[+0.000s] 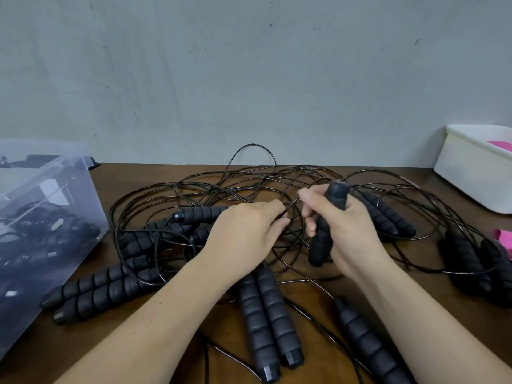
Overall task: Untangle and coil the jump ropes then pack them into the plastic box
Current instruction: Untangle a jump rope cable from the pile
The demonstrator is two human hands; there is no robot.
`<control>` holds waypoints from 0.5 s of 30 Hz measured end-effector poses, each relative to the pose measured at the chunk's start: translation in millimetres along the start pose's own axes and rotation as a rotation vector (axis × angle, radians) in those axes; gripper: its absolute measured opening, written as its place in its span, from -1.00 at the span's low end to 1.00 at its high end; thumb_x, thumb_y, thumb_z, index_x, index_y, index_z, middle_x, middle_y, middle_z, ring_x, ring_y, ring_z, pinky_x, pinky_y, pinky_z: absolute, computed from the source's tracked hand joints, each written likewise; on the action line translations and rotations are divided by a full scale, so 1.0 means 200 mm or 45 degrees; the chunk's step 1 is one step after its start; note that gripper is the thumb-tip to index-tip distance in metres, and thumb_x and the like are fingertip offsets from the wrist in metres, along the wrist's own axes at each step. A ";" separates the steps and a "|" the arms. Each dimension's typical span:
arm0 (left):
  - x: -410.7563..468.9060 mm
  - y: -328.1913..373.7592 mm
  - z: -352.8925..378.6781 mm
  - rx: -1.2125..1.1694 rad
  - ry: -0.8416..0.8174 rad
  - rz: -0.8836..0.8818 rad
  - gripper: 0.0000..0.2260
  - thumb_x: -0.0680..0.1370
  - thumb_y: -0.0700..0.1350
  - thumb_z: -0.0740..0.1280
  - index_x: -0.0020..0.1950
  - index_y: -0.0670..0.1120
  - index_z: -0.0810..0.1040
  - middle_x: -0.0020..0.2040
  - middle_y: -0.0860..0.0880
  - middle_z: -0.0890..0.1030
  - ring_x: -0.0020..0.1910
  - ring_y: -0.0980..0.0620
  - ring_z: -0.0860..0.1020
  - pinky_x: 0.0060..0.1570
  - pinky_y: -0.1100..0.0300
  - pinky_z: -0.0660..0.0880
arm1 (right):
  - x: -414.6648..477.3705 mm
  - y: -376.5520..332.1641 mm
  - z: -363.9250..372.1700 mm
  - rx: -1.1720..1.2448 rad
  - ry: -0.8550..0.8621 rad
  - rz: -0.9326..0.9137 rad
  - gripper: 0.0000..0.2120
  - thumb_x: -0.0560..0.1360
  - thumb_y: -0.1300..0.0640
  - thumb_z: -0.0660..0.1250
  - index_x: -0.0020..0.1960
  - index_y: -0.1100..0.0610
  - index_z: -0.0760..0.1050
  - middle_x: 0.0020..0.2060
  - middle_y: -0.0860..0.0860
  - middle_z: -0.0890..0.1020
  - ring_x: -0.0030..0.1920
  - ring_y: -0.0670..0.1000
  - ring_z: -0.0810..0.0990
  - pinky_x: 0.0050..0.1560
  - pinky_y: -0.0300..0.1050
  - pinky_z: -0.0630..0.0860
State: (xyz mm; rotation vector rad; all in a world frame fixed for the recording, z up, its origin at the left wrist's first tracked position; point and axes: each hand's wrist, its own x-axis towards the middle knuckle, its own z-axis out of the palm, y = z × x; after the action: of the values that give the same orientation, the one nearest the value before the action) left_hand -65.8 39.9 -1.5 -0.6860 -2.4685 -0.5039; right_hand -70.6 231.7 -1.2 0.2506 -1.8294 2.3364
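- Bench (61,345): dark brown wood, set against a pale wall
- Tangle of cords (210,187): thin black jump-rope cords in overlapping loops, spread across the middle of the bench; not yet sorted
- Left hand (243,231): over the centre of the tangle, back of the hand up, fingers (277,209) curled and pinching a single cord
- Right hand (346,234): just right of the tangle's centre, fingers (310,206) wrapped around one black foam handle (321,245), which is held nearly upright and raised off the bench
- Loose handles: a pair (266,322) lies side by side at the near edge of the tangle, a single handle (368,345) near-right of it, another pair (105,289) at its near-left, and further handles (471,261) at its right edge
- Plastic box (41,203): clear, lid off, standing left of the tangle, with dark rope items already inside
- White tub (471,173): right of the tangle and toward the wall, with something pink inside
- Pink item (502,239): at the tangle's far right edge, cut off by the frame; what it is cannot be told
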 end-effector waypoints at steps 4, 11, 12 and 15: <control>0.00 0.00 0.00 0.023 0.030 0.015 -0.82 0.64 0.02 0.32 -0.11 0.04 0.40 -0.29 0.09 0.50 -0.29 -0.01 0.54 -0.33 0.05 0.49 | -0.03 0.05 0.04 -0.151 -0.104 -0.004 -0.89 0.57 0.20 0.51 -0.06 0.23 0.62 -0.30 0.17 0.62 -0.37 0.08 0.49 -0.35 -0.07 0.47; -0.01 0.01 0.01 -0.006 0.002 0.007 -0.89 0.64 0.05 0.33 -0.02 0.05 0.50 -0.24 0.08 0.57 -0.26 0.03 0.57 -0.28 0.02 0.55 | -0.02 0.03 0.02 -0.119 -0.036 -0.043 -0.86 0.57 0.23 0.51 -0.14 0.17 0.61 -0.29 0.16 0.62 -0.37 0.06 0.49 -0.31 -0.08 0.49; -0.01 0.01 0.01 -0.015 -0.011 0.002 -0.91 0.65 0.07 0.31 0.01 0.08 0.51 -0.23 0.08 0.57 -0.25 0.03 0.57 -0.26 0.01 0.56 | -0.01 0.02 0.01 -0.090 0.022 -0.059 -0.85 0.56 0.22 0.51 -0.15 0.14 0.59 -0.30 0.13 0.61 -0.36 0.04 0.49 -0.30 -0.09 0.49; -0.01 0.02 0.02 -0.036 -0.044 -0.012 -0.92 0.67 0.08 0.27 0.09 0.12 0.52 -0.21 0.09 0.58 -0.23 0.07 0.57 -0.21 0.01 0.57 | 0.02 -0.02 -0.04 0.037 0.150 -0.069 -0.80 0.57 0.22 0.51 -0.18 0.07 0.56 -0.30 0.09 0.57 -0.36 0.02 0.46 -0.29 -0.09 0.46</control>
State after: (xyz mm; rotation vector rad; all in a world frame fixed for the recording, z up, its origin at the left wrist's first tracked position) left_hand -64.1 43.4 -4.1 -0.7003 -2.5023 -0.5356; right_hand -74.0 239.7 1.7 0.1606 -1.7140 2.2910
